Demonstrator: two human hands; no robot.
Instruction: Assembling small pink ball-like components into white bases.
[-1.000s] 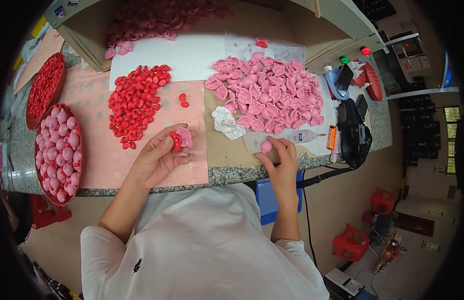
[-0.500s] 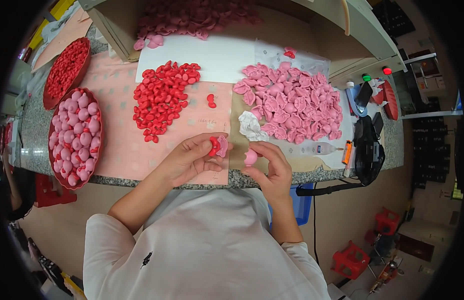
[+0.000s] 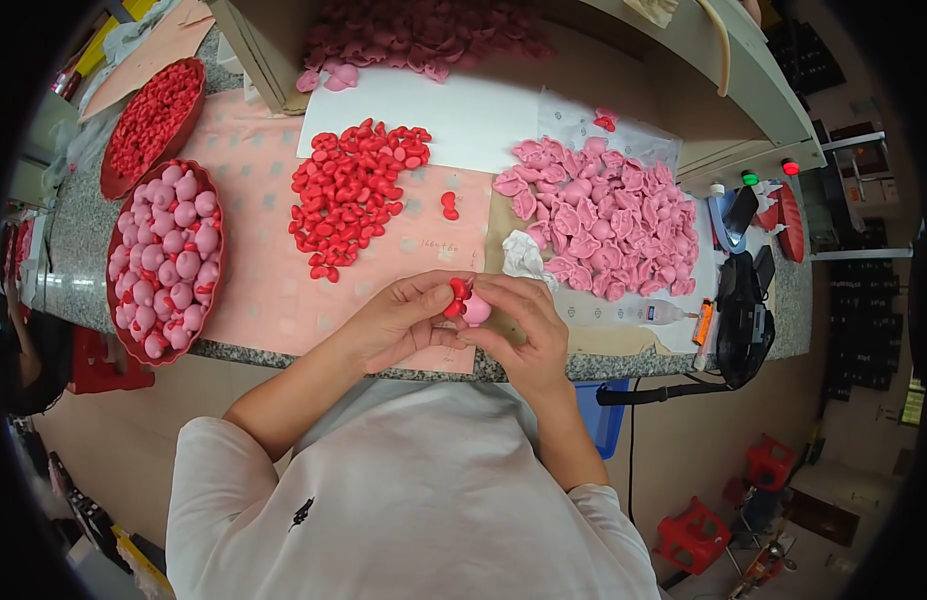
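Note:
In front of my chest, at the counter's near edge, my two hands meet. My left hand (image 3: pixel 409 320) pinches a small glossy red bow-shaped piece (image 3: pixel 456 298) between thumb and fingers. My right hand (image 3: pixel 531 325) grips a rounded pink piece (image 3: pixel 476 310) against it. Fingers hide the pink ruffled part beside the red one. Beyond my left hand lies a heap of red pieces (image 3: pixel 346 205), with one lone red piece (image 3: pixel 450 206) apart. Past my right hand spreads a heap of pink ruffled pieces (image 3: pixel 619 225), with crumpled white paper (image 3: pixel 525 257) at its near left edge.
A red dish (image 3: pixel 132 345) of pink balls and red pieces sits left, another red dish (image 3: pixel 180 138) behind it. On the right lie a small clear bottle (image 3: pixel 664 312), an orange tube (image 3: pixel 703 322) and a black bag (image 3: pixel 748 325). A shelf (image 3: pixel 759 95) overhangs the back.
My right hand has moved left, bringing the rounded pink piece from apart to against the pieces in my left hand. The whole view has shifted slightly.

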